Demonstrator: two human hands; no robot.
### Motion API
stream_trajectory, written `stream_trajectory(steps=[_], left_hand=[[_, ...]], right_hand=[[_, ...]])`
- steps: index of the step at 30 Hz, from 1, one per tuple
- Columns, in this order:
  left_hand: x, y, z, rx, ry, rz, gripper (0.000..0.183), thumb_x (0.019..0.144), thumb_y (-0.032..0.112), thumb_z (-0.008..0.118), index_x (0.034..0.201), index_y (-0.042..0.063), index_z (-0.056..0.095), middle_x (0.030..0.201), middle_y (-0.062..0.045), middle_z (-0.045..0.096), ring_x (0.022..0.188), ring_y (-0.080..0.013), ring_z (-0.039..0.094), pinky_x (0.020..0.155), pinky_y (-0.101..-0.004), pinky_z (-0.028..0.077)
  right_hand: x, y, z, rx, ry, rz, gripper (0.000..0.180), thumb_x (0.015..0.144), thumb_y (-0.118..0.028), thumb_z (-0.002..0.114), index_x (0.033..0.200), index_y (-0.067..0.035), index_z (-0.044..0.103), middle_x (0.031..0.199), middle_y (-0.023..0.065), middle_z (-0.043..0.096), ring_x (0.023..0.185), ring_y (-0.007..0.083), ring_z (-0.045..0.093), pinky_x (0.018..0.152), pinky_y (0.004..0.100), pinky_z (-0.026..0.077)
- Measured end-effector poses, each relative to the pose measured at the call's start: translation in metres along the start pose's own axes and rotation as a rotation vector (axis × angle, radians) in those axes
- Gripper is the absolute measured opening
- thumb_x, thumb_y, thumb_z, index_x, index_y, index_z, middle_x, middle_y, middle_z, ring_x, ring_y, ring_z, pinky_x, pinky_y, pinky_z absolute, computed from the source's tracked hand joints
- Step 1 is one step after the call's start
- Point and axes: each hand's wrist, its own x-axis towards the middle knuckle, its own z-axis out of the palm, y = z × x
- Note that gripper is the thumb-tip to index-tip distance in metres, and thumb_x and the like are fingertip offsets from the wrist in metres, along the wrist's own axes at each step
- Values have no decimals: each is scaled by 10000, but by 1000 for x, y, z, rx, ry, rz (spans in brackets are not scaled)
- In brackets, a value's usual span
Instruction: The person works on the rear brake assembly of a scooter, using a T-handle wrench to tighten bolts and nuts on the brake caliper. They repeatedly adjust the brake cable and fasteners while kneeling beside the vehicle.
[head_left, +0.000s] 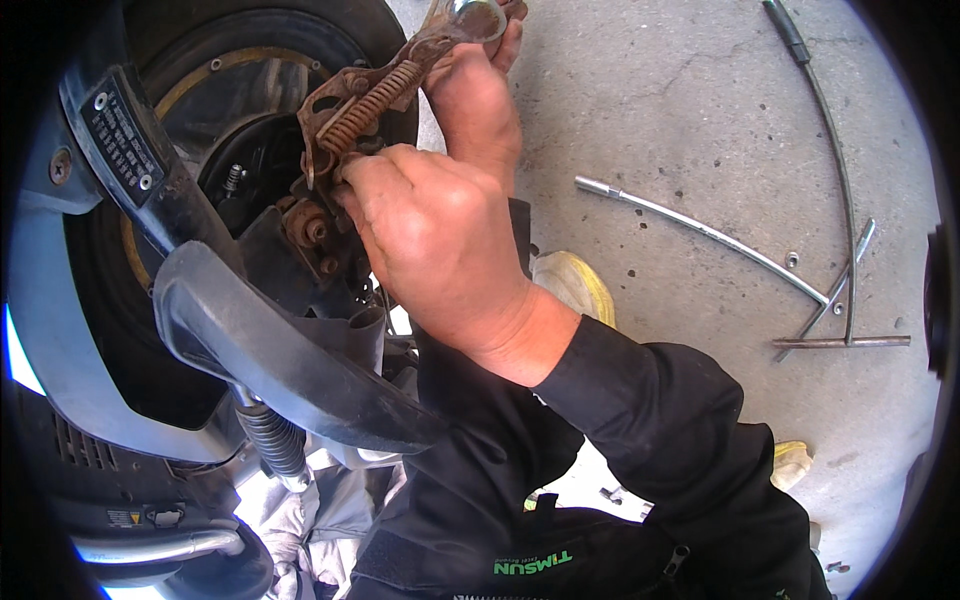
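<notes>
A rusty metal bracket with a coil spring (369, 106) is held over the wheel hub of a scooter or similar vehicle. My left hand (476, 101) is wrapped round the bracket's upper end, near a shiny rounded metal part (480, 19). Lower down, my right hand (435, 232) has its fingers closed on the bracket's lower end, beside the spring; the fingertips are partly hidden. Just below lies a rusty bolted axle mount (306, 225). A small spring-loaded screw (234, 178) stands out from the black hub plate.
Two T-handle socket wrenches, one chrome (705, 229) and one darker (836, 150), cross on the concrete floor (675, 97) at right, with small nuts (792, 259) near them. A grey plastic-covered arm (270, 337), a coil shock absorber (271, 439) and the tyre (379, 45) border the work. A shoe (574, 285) rests close by.
</notes>
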Motion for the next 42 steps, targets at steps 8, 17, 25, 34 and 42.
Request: stream_trajectory(steps=[8, 17, 25, 34, 42], left_hand=[[1, -2, 0, -12, 0, 5, 413, 1075, 252, 452, 1365, -39, 489, 1371, -189, 596, 1200, -336, 641, 981, -389, 549], [3, -3, -1, -19, 1, 9, 407, 1073, 252, 461, 1356, -39, 492, 1360, -192, 602, 1191, -333, 646, 972, -386, 555], [2, -2, 2, -20, 1, 11, 402, 1072, 252, 469, 1348, -39, 495, 1351, -194, 607, 1183, -330, 650, 964, -383, 559], [3, -1, 5, -23, 10, 14, 397, 1070, 251, 478, 1340, -39, 498, 1341, -197, 613, 1174, -327, 654, 955, -380, 565], [-1, 0, 2, -37, 26, 11, 392, 1068, 251, 486, 1332, -38, 501, 1332, -200, 618, 1166, -324, 658, 947, -377, 569]], right_hand=[[2, -1, 0, 47, -27, 112, 117, 862, -44, 645, 773, 5, 587, 714, 193, 642, 646, 332, 693, 571, 390, 557], [3, -2, 3, 53, -33, 169, 209, 818, -75, 783, 778, 1, 592, 701, 158, 649, 658, 357, 671, 596, 427, 530], [5, 0, 4, 67, -71, 193, 208, 826, -90, 783, 794, 3, 599, 701, 156, 648, 658, 349, 675, 590, 429, 530], [0, 2, 7, 194, 35, 131, 126, 845, -76, 694, 828, -11, 589, 768, 159, 642, 728, 341, 672, 656, 425, 550], [-2, 2, 1, 132, 36, 45, 66, 793, 2, 646, 849, -4, 612, 745, 144, 615, 730, 319, 659, 644, 397, 542]])
